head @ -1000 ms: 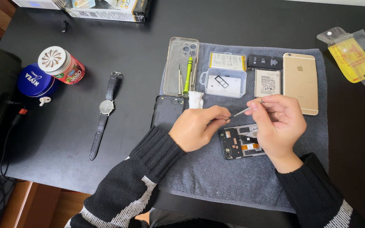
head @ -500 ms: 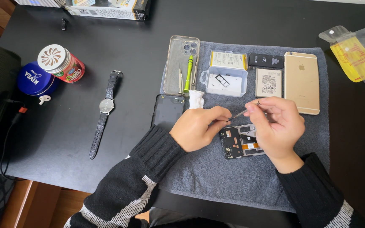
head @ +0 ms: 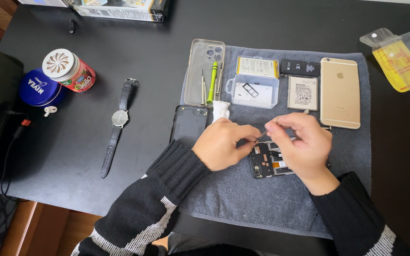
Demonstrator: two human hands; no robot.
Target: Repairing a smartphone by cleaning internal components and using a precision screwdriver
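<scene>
An opened phone chassis (head: 267, 162) with bare circuit parts lies on a grey cloth (head: 262, 204). My left hand (head: 224, 144) rests at its left edge, fingers curled, its fingertips pinched at the top left corner of the chassis. My right hand (head: 302, 142) hovers over the chassis and pinches a thin metal tool (head: 267, 130), whose tip meets the left fingertips. What lies between the fingertips is too small to make out.
On the cloth: a gold phone (head: 340, 92), two batteries (head: 302, 93), a clear plastic box (head: 255, 90), a clear phone case (head: 205, 71), a green screwdriver (head: 211, 81), a dark phone (head: 190, 125). A wristwatch (head: 117, 124), two tins (head: 67, 70) and a yellow bag (head: 399, 64) lie on the black table.
Both hands stay over the chassis. The right hand has shifted only slightly with the thin tool; nothing else has moved.
</scene>
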